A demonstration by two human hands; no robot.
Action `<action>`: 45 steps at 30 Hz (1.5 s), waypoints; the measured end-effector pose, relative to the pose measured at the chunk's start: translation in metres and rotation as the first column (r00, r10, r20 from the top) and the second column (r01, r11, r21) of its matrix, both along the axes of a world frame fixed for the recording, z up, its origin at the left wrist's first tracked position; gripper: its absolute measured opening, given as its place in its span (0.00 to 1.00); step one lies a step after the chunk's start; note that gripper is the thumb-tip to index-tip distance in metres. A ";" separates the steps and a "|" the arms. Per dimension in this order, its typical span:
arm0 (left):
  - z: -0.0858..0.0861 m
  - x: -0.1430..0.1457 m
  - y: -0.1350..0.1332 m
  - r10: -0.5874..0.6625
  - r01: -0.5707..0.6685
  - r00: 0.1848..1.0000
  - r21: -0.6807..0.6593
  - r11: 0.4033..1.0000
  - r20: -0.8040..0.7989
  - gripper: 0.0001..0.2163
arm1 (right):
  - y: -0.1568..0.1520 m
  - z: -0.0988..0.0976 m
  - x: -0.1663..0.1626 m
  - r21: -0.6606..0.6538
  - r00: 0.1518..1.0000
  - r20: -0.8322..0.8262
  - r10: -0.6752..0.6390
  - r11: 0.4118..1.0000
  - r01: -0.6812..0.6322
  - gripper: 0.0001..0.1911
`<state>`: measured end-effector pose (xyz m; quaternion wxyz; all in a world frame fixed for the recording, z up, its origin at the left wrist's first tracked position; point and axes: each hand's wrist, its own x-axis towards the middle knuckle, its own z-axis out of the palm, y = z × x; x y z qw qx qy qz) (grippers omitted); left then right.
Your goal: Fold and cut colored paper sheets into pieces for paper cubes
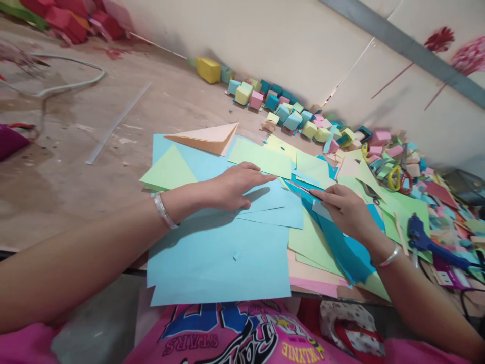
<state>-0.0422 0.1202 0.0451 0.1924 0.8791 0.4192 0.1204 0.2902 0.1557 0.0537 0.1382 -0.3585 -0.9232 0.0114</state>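
Note:
My left hand [240, 187] lies over the light blue paper sheets [220, 263], its fingers stretched out and the index fingertip close to the tip of a tool. That tool is a slim, pointed metal tool [299, 186], whose exact kind I cannot make out. My right hand [346, 212] grips it, pointing left over dark blue paper [341, 247]. Beneath the left hand, cut edges show in a smaller light blue piece [280, 212]. A pale green piece [261, 157] sits just beyond the fingers. Left of the wrist rests a green triangular piece [170, 171].
A folded peach paper [212, 139] lies behind the sheets. Small paper boxes [291, 119] line the wall. At right are yellow-and-red-handled scissors [399, 179] and a blue glue gun [435, 245]. A clear strip [119, 124] lies left, near another person's hand [17, 55] and a white cable [71, 88].

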 end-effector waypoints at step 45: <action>0.009 -0.012 0.010 -0.023 0.031 0.999 -0.290 0.956 0.033 0.14 | -0.044 -0.020 -0.060 -0.045 0.939 0.080 0.333 0.943 -0.331 0.20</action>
